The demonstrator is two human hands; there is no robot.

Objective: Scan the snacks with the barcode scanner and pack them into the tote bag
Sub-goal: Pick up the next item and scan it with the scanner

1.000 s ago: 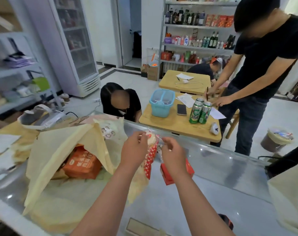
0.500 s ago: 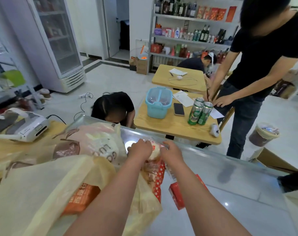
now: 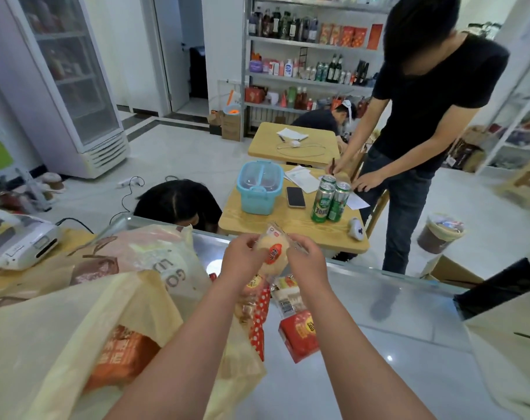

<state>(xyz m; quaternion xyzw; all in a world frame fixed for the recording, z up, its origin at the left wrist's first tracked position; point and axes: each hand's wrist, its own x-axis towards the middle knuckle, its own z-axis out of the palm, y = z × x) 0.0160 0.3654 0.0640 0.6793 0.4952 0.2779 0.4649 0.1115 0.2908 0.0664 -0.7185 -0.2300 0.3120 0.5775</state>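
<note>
Starting at eight o'clock in the view, the cream tote bag (image 3: 60,328) lies slumped open on the glass counter (image 3: 378,374), with an orange snack pack (image 3: 121,359) showing in its mouth. Just right of it, near the middle, the left hand (image 3: 242,259) has its fingers curled round the left side of a clear-wrapped bun packet (image 3: 272,253). The packet is held up off the counter, above the bag's right edge.

By the look of it the packet will be light, soft and easily squashed, with slick film that slides under the fingers. A pinch at the sealed ends or a loose cradle round the sides seems safer than a squeeze on the middle. It holds a pale yellow, rounded bun in transparent wrap, with a red-orange oval label facing up. Where its barcode sits I cannot tell.

At three o'clock of the packet the right hand (image 3: 306,262) pinches the film's right end between thumb and fingertips. At six o'clock, under the hands, is a red packet with white dots (image 3: 259,322); whether it is joined to the bun packet I cannot tell. At five o'clock a red box (image 3: 300,334) lies flat on the counter.
</note>
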